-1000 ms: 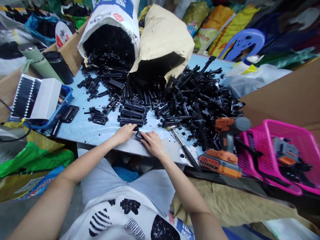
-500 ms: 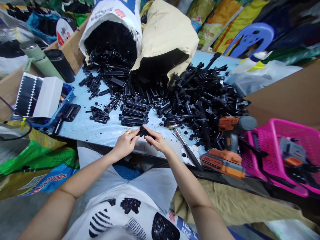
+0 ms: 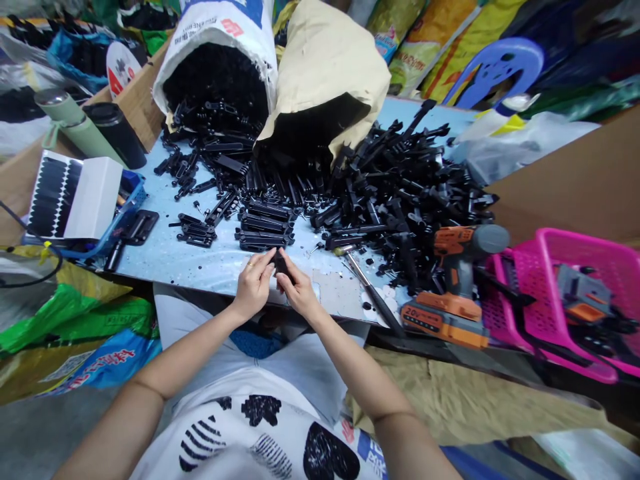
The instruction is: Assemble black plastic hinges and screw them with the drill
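Note:
Between my two hands, at the table's front edge, is a small black plastic part (image 3: 282,264), mostly covered by my fingers. My left hand (image 3: 254,283) closes on its left side, and my right hand (image 3: 298,283) grips it from the right. Just beyond my fingertips lies a neat row of long black plastic parts (image 3: 265,227). A smaller group of black parts (image 3: 195,231) lies to its left. To the right spreads a big loose heap of black plastic parts (image 3: 400,193).
A hammer (image 3: 373,290), a cordless drill (image 3: 455,287) and a pink basket (image 3: 555,300) stand at the right. Behind are a white sack (image 3: 220,30) and a tan paper sack (image 3: 330,60), mouths facing me. At left, a blue basket (image 3: 133,193) sits near a green flask (image 3: 75,127).
My hands have drawn closer together and turned the black part more upright, its end pointing away from me. The whole view has shifted slightly.

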